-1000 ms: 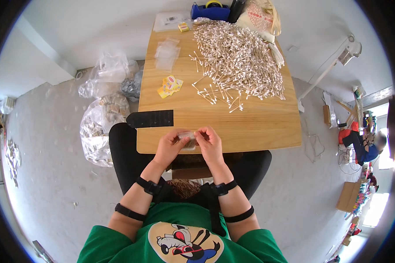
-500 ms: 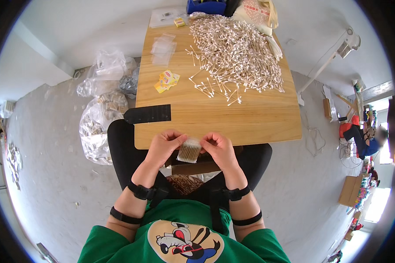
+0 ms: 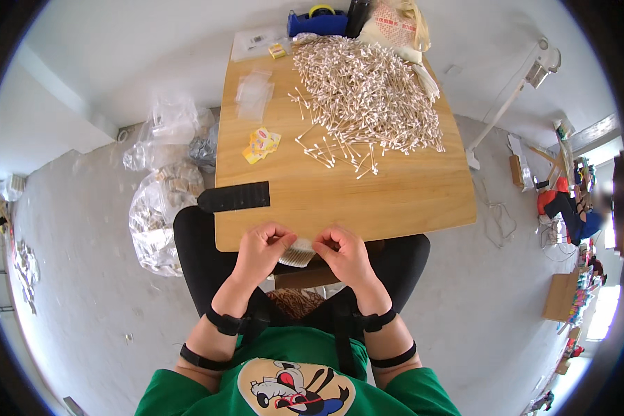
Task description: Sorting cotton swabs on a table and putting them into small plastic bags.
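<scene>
At the table's near edge, my left hand [image 3: 263, 251] pinches one upper corner of a small clear bag of cotton swabs [image 3: 297, 254]. The opposite upper corner is between the thumb and fingers of my right hand [image 3: 345, 256]. Inside the bag the swabs lie side by side in a row. The bag hangs over my lap, tilted so that its lower part looks foreshortened. Below it an open brown cardboard box [image 3: 305, 279] shows partly between my legs.
A large heap of loose cotton swabs [image 3: 367, 93] covers the far right of the wooden table [image 3: 367, 197]. On its left lie clear bags [image 3: 254, 93], yellow cards [image 3: 261, 144] and a black strip [image 3: 236, 197]. Behind stands a blue tape dispenser [image 3: 317, 23]. Filled plastic sacks [image 3: 163, 222] sit on the floor.
The bag has tilted, so its front looks shorter than before. Both hands stay at its upper corners, slightly lower in the picture. The whole view has shifted a little downward.
</scene>
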{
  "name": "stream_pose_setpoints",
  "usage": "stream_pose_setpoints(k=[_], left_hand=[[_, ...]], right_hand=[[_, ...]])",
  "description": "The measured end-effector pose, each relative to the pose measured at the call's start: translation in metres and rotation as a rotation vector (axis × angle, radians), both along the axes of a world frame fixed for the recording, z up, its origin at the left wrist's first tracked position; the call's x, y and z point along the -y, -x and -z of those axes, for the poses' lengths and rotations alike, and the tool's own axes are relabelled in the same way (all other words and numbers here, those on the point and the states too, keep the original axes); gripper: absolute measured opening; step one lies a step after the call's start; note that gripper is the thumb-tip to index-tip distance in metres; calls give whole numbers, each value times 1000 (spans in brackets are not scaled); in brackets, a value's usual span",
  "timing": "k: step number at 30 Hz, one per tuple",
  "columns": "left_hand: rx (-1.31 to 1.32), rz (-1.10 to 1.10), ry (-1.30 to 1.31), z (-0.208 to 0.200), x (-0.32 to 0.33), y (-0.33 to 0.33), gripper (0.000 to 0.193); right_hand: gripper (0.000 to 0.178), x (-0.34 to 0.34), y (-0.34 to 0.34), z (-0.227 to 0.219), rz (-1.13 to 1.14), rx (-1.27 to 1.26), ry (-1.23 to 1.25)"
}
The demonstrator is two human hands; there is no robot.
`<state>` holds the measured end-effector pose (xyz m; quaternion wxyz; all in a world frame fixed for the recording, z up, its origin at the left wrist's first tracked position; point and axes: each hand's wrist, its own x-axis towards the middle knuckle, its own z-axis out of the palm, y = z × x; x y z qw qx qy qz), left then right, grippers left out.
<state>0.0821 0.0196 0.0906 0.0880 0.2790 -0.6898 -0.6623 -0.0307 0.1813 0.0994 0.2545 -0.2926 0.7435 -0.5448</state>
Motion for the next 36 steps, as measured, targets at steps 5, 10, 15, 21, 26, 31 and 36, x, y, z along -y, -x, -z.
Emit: stream_pose_setpoints(k=[5, 10, 15, 21, 26, 31, 36], left_hand=[[-29, 60, 30, -9, -2, 0, 6], [-29, 87, 219, -6, -4, 2, 2], [-120, 79, 364, -9, -8, 0, 3], [-169, -19, 464, -9, -16, 2, 6], [-173, 47, 446, -7, -20, 5, 5], [-216, 115, 470, -8, -19, 7, 6], [-261, 42, 519, -14, -20, 6, 6]], right_hand=[[8, -1, -3, 3, -8, -16, -20], [7, -3, -8, -3, 21, -94, -13], [7, -3, -10, -3, 16, -368, 75], [9, 3, -10, -1, 48, -320, 110], [11, 4, -6, -2, 12, -438, 123], [14, 6, -7, 2, 45, -519, 150], [14, 5, -5, -7, 30, -493, 97]])
